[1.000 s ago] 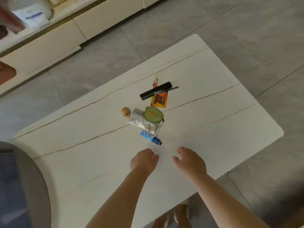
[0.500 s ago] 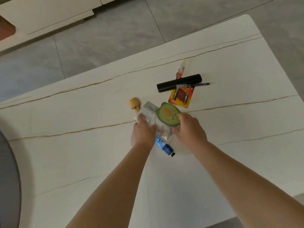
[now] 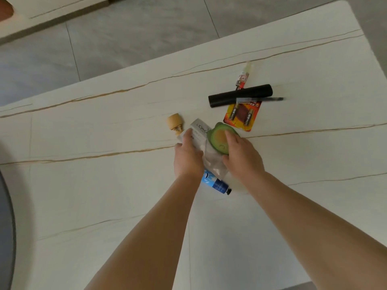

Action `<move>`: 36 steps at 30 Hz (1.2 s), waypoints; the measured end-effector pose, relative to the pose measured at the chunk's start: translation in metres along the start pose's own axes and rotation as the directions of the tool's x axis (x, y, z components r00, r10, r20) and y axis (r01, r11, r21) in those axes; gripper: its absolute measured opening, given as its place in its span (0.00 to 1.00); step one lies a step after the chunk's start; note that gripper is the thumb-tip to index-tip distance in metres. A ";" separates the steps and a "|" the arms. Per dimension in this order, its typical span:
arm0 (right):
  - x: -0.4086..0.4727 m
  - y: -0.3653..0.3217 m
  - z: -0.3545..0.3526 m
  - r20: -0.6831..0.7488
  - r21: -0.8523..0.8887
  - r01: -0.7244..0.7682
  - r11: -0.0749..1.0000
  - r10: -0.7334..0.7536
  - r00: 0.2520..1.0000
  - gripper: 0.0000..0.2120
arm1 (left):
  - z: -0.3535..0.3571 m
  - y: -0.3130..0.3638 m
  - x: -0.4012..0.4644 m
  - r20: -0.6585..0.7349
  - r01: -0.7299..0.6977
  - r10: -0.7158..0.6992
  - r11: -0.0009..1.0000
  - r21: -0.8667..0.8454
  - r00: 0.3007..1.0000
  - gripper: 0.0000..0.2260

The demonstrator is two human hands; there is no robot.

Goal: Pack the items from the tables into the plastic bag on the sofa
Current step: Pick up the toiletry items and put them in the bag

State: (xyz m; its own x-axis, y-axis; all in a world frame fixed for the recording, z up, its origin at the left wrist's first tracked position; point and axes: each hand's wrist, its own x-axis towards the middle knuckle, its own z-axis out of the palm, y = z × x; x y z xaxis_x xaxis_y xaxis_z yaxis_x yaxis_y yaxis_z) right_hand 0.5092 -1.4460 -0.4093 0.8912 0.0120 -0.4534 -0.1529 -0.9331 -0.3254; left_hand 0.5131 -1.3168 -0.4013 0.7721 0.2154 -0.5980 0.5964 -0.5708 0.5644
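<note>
White marble-look table (image 3: pixel 83 195): blue tube (image 3: pixel 217 184) half hidden under left hand (image 3: pixel 187 159), gripping white L'Oréal box (image 3: pixel 198 130). Right hand (image 3: pixel 240 156) clasping avocado pouch (image 3: pixel 219 140). Reached further in than half a second ago.

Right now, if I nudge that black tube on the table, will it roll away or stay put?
The black tube looks round and smooth, so it would probably roll if pushed sideways. It lies across the battery pack with a pen resting along it, which may slow it at first. It looks rigid, so it should lift in one piece.
</note>
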 end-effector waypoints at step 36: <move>-0.079 -0.025 0.039 0.133 -0.167 -0.035 0.985 0.058 0.989 0.38 | -0.061 -0.038 -0.068 -0.008 0.165 -0.165 0.983 0.077 0.986 0.07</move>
State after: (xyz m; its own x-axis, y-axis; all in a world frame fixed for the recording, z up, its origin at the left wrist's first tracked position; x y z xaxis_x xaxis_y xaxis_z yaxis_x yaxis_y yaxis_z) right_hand 0.4257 -1.4098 -0.3978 0.8164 0.0058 -0.5774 -0.1108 -0.9798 -0.1666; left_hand 0.4510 -1.2615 -0.3471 0.6648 0.3129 -0.6783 0.6970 -0.5866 0.4125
